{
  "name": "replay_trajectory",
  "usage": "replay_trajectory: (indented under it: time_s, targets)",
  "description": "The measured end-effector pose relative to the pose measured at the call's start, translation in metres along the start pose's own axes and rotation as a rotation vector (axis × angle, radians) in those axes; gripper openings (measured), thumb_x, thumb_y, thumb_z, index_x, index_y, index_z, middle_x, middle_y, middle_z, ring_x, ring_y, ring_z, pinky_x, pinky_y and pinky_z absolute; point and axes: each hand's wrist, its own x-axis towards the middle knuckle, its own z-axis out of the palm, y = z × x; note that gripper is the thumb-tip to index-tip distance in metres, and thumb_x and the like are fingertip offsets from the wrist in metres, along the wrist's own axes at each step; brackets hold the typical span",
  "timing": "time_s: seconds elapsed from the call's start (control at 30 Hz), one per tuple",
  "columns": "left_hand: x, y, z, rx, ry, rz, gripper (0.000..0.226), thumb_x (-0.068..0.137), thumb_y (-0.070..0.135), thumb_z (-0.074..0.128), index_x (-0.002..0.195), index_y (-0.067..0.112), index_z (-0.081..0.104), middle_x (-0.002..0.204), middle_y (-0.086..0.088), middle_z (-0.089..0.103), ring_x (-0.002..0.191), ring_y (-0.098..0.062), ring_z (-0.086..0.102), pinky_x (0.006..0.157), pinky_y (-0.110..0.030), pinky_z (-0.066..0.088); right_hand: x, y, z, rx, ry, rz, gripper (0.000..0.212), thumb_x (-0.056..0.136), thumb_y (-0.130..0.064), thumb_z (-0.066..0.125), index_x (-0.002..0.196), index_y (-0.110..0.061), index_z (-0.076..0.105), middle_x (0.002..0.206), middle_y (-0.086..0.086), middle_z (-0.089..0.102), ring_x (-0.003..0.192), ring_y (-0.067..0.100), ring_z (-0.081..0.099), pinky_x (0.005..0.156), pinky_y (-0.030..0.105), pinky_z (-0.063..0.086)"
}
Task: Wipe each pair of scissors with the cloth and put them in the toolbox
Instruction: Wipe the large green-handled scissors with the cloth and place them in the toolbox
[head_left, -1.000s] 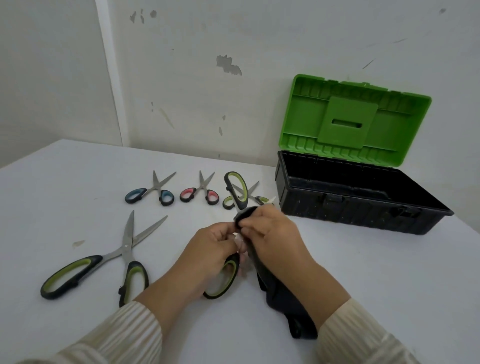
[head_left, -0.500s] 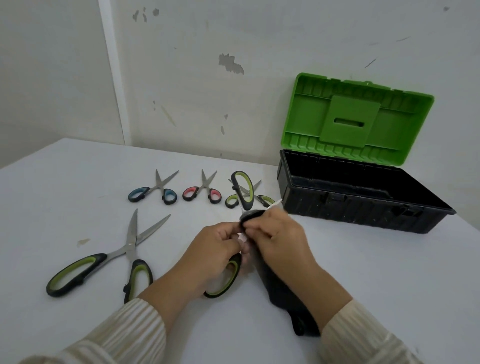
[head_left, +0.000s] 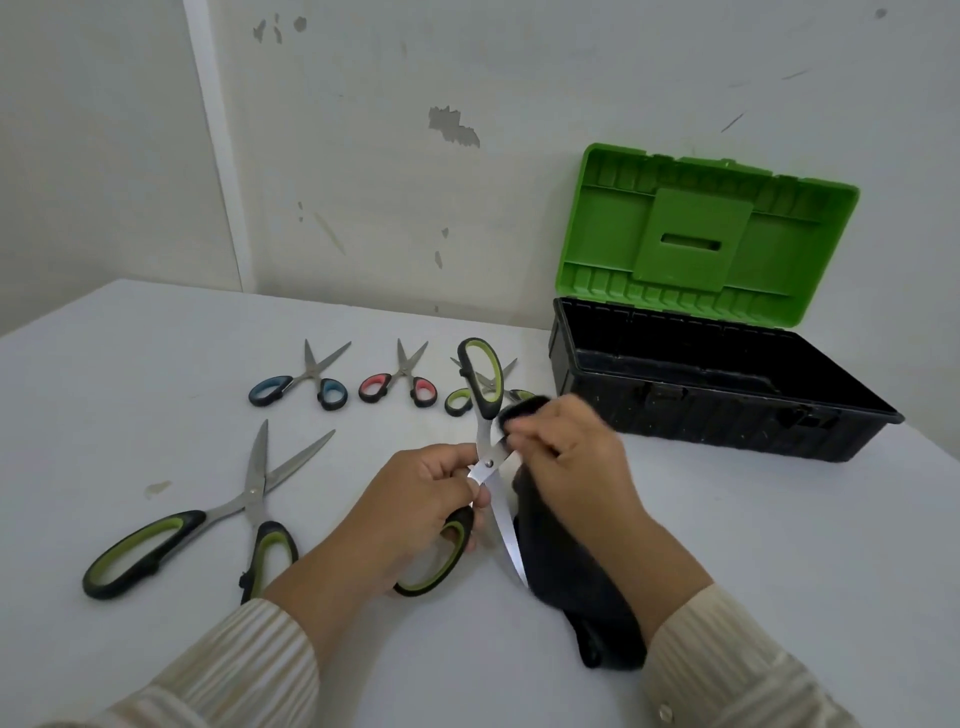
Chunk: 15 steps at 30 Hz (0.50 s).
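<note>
My left hand (head_left: 415, 499) holds a large pair of green-and-black scissors (head_left: 483, 384) spread open above the table, gripped near the pivot and lower handle. My right hand (head_left: 566, 452) pinches a dark cloth (head_left: 566, 577) around one blade beyond the pivot; the rest of the cloth hangs down to the table. The toolbox (head_left: 727, 415), black with an upright green lid, stands open at the right, and the part of its inside that I see holds nothing. On the table lie another large green pair (head_left: 208, 525), a blue-handled pair (head_left: 306, 384), a red-handled pair (head_left: 400, 382) and a small green pair (head_left: 467, 397), partly hidden.
The white table (head_left: 779, 545) meets a scuffed wall behind the scissors and the toolbox. A small stain (head_left: 157, 487) marks the table at the left. Striped sleeves cover both my forearms at the bottom.
The held scissors have opened wider and lifted, so the pivot and one bare blade now show. My right hand with the cloth has slid along the other blade, away from the pivot.
</note>
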Motion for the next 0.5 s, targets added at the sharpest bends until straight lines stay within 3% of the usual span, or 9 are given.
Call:
replay_trajectory:
  time_s: [0.07, 0.17, 0.27, 0.37, 0.4, 0.5]
  targets:
    - [0.0, 0.0, -0.001, 0.021, -0.001, 0.007, 0.034, 0.087, -0.007, 0.049, 0.084, 0.019, 0.071, 0.064, -0.006, 0.064, 0.057, -0.023, 0.057, 0.055, -0.033, 0.052, 0.0, -0.002, -0.001, -0.008, 0.029, 0.011, 0.015, 0.079, -0.011, 0.063, 0.091, -0.011, 0.072, 0.081, 0.0, 0.055, 0.074, 0.003, 0.05, 0.072, 0.001, 0.037]
    - [0.001, 0.0, -0.001, 0.032, -0.025, 0.018, 0.032, 0.087, -0.007, 0.049, 0.082, 0.014, 0.073, 0.067, -0.01, 0.064, 0.06, -0.024, 0.057, 0.057, -0.035, 0.05, -0.007, -0.012, 0.005, -0.012, -0.147, 0.002, 0.014, 0.082, -0.012, 0.062, 0.092, -0.015, 0.072, 0.078, -0.01, 0.049, 0.069, -0.003, 0.049, 0.068, 0.005, 0.038]
    - [0.0, 0.001, 0.0, 0.047, -0.033, 0.016, 0.034, 0.086, -0.007, 0.05, 0.079, 0.019, 0.072, 0.07, -0.017, 0.062, 0.062, -0.029, 0.055, 0.058, -0.035, 0.05, -0.001, -0.012, 0.0, -0.048, -0.019, 0.012, 0.015, 0.083, -0.009, 0.061, 0.091, -0.014, 0.072, 0.079, -0.001, 0.054, 0.07, 0.009, 0.053, 0.065, 0.018, 0.044]
    - [0.0, 0.002, 0.001, 0.053, -0.044, 0.016, 0.034, 0.085, -0.008, 0.049, 0.078, 0.014, 0.073, 0.07, -0.017, 0.061, 0.059, -0.025, 0.057, 0.055, -0.034, 0.05, -0.004, -0.021, 0.0, -0.118, -0.162, -0.012, 0.016, 0.086, -0.017, 0.055, 0.089, -0.014, 0.07, 0.084, 0.001, 0.054, 0.073, 0.015, 0.053, 0.066, 0.024, 0.045]
    - [0.0, 0.002, 0.001, 0.048, -0.044, 0.016, 0.034, 0.086, -0.008, 0.048, 0.078, 0.014, 0.073, 0.069, -0.016, 0.061, 0.058, -0.024, 0.057, 0.054, -0.033, 0.05, -0.004, -0.022, 0.0, -0.127, -0.19, -0.014, 0.015, 0.087, -0.015, 0.056, 0.088, -0.013, 0.07, 0.084, 0.002, 0.054, 0.073, 0.014, 0.053, 0.067, 0.023, 0.045]
    - [0.0, 0.001, 0.001, 0.059, -0.046, 0.011, 0.04, 0.087, -0.008, 0.049, 0.076, 0.023, 0.072, 0.068, -0.013, 0.062, 0.058, -0.023, 0.057, 0.054, -0.033, 0.052, 0.001, -0.012, -0.004, -0.076, -0.001, 0.027, 0.013, 0.082, -0.005, 0.062, 0.088, -0.011, 0.072, 0.078, -0.002, 0.052, 0.072, 0.006, 0.048, 0.067, 0.004, 0.038]
